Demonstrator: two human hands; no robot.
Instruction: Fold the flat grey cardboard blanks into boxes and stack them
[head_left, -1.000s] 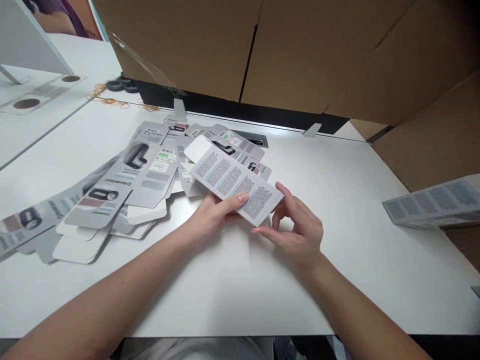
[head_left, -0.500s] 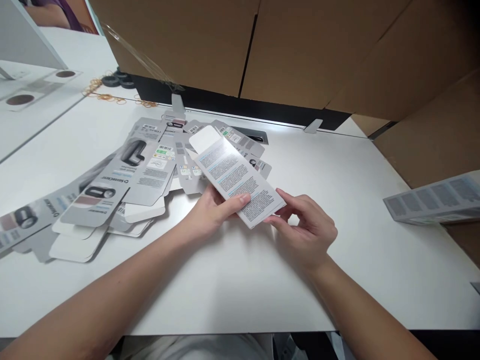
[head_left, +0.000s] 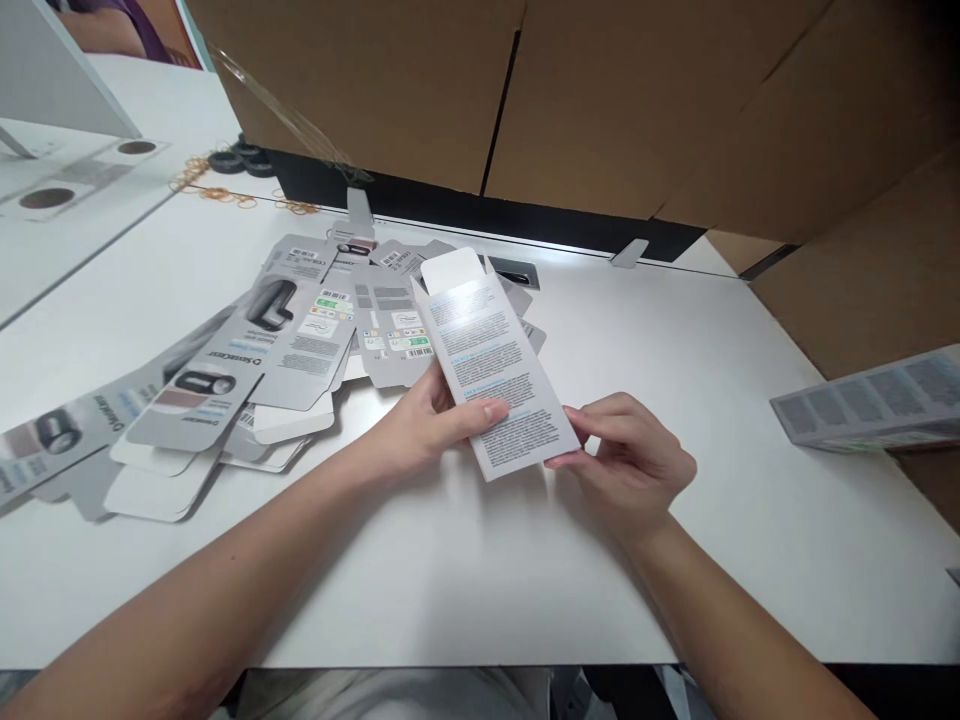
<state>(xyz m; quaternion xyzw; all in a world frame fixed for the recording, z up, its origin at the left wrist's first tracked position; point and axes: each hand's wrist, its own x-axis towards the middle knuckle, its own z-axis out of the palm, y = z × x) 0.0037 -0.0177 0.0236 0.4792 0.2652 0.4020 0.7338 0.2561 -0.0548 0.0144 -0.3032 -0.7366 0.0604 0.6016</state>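
Observation:
A slim printed carton (head_left: 499, 375) is held above the white table, its far end flap standing out and its text side facing up. My left hand (head_left: 431, 420) grips it from the left, thumb across the printed face and fingers hidden underneath. At the near right corner, my right hand (head_left: 630, 450) pinches the carton's edge between thumb and fingertips. Flattened grey cartons (head_left: 255, 340) lie in an overlapping pile to the left, some with pictures of a black device. Several more lie behind the held carton.
Another printed carton (head_left: 870, 400) rests at the right edge. Brown cardboard panels (head_left: 600, 110) stand along the back, behind white clips (head_left: 630, 253). Rubber bands (head_left: 225, 197) and black round pieces (head_left: 240, 160) lie at the back left. A person's arm (head_left: 105, 30) shows at top left.
The carton has turned to point more directly away from me, and its far end looks more opened out. Both hands have shifted slightly, the right one a little to the right.

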